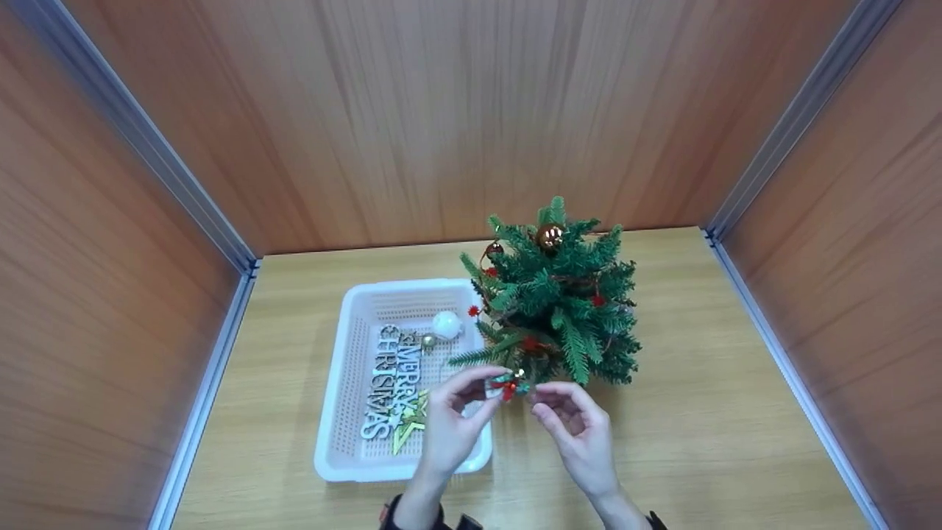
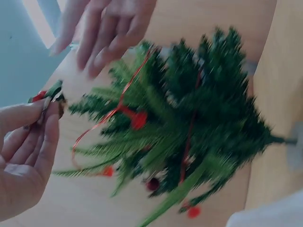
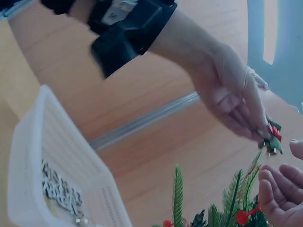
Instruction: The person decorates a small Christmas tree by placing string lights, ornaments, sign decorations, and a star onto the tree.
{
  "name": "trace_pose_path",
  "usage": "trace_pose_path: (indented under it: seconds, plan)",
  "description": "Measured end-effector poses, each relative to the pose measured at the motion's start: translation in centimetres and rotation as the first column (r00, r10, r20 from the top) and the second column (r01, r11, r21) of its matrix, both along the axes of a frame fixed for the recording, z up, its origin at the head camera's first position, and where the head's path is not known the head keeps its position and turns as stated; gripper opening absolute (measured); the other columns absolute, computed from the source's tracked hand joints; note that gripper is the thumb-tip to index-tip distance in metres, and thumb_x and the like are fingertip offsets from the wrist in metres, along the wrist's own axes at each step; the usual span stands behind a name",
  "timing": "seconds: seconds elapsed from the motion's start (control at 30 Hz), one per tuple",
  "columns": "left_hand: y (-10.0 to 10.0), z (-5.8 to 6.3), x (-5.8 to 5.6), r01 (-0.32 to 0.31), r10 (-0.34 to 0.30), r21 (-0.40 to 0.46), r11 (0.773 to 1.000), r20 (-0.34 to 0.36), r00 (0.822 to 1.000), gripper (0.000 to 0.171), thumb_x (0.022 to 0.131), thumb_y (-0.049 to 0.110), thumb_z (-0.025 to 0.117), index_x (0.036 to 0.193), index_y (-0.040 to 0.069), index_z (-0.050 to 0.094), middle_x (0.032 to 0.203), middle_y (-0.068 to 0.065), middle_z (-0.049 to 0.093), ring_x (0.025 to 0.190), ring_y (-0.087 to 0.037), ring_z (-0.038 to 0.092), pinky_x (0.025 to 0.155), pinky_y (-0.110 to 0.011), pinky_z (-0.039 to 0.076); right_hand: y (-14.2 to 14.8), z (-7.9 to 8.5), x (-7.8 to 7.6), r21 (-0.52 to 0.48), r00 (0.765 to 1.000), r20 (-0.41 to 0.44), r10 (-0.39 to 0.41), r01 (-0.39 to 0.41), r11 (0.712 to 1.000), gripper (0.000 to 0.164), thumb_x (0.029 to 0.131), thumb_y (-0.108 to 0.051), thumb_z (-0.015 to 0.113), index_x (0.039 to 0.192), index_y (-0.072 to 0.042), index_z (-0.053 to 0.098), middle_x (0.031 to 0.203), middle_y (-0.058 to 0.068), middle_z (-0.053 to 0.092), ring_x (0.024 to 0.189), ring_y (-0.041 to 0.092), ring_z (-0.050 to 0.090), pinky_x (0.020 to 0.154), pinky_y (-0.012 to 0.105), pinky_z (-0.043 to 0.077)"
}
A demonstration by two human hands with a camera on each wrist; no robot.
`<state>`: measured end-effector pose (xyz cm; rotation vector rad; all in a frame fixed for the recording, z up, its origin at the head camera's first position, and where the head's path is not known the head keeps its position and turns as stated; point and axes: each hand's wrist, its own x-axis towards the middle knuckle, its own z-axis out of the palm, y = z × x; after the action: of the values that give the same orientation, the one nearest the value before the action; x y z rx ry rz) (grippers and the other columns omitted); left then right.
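Observation:
In the head view my left hand (image 1: 450, 421) pinches a small green ornament with a red bow and gold bells (image 1: 508, 386) between thumb and fingertips. It is held up in front of the lower branches of a small Christmas tree (image 1: 570, 324). My right hand (image 1: 580, 436) is just right of the ornament, fingers loosely bent. The right wrist view shows a gap between the ornament (image 3: 273, 138) and the right hand (image 3: 283, 195), whose thumb stands apart from its fingers. Gold-brown baubles (image 1: 550, 237) and a red string with red pieces (image 2: 138, 120) hang on the tree.
A white perforated basket (image 1: 329, 412) stands left of the tree. Inside lie MERRY CHRISTMAS letters (image 1: 383, 383), a gold star (image 1: 409, 421), a white ball (image 1: 447, 324) and a small gold ball (image 1: 428, 341). Wood panels (image 1: 471, 125) enclose the table at the back and sides.

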<state>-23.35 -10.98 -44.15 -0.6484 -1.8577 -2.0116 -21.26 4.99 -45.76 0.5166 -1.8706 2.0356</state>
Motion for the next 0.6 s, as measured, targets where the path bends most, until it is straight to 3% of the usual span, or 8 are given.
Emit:
trace_pose_path:
  seconds: [0.13,0.23,0.37,0.47,0.6]
  plan:
    - [1.7,-1.0,0.8,-0.025,0.023,0.097,0.995,0.024,0.999,0.026,0.074,-0.007,0.064,0.099,-0.008,0.059,0.093,-0.017,0.062,0.078,-0.018,0.061,0.065,-0.03,0.052,-0.4,0.3,-0.1,-0.003,0.997,0.07,-0.037,0.037,0.999,0.019,0.079,0.006,0.06,0.097,0.01,0.055,0.089,0.014,0.06,0.08,0.02,0.059,0.069,0.027,0.051]
    - [2.5,-1.6,1.2,-0.024,0.017,0.145,0.989,0.053,0.998,0.034,0.075,-0.003,0.065,0.107,-0.009,0.055,0.098,-0.021,0.06,0.082,-0.018,0.061,0.066,-0.03,0.052,-0.6,0.2,-0.3,-0.007,0.997,0.036,-0.07,0.07,0.997,0.014,0.077,0.009,0.061,0.091,0.009,0.058,0.084,0.011,0.061,0.076,0.018,0.06,0.067,0.025,0.051]
    - [2.8,-2.0,1.6,0.027,-0.051,0.197,0.98,0.115,0.992,0.056,0.073,-0.003,0.067,0.122,-0.01,0.041,0.108,-0.027,0.052,0.083,-0.02,0.06,0.068,-0.034,0.052,-0.5,0.1,-0.6,-0.04,0.996,-0.025,-0.089,0.088,0.995,0.011,0.076,0.015,0.058,0.086,0.011,0.058,0.079,0.01,0.061,0.072,0.014,0.059,0.064,0.021,0.049]
    - [2.8,-2.0,1.7,0.036,-0.071,0.195,0.98,0.179,0.981,0.06,0.072,-0.004,0.068,0.123,-0.01,0.039,0.11,-0.025,0.05,0.083,-0.021,0.059,0.068,-0.035,0.052,-0.1,0.1,-0.6,-0.041,0.996,-0.042,-0.083,0.081,0.996,0.012,0.076,0.017,0.057,0.087,0.012,0.057,0.078,0.011,0.06,0.071,0.013,0.058,0.063,0.021,0.049]
    - [2.6,-1.4,1.8,-0.026,-0.004,0.13,0.991,0.228,0.974,0.041,0.073,-0.002,0.068,0.111,-0.006,0.052,0.101,-0.019,0.055,0.08,-0.019,0.057,0.063,-0.032,0.051,0.6,0.2,-0.5,0.011,0.999,-0.028,-0.035,0.036,0.999,0.011,0.079,0.013,0.056,0.089,0.009,0.057,0.08,0.012,0.06,0.073,0.014,0.058,0.065,0.023,0.05]
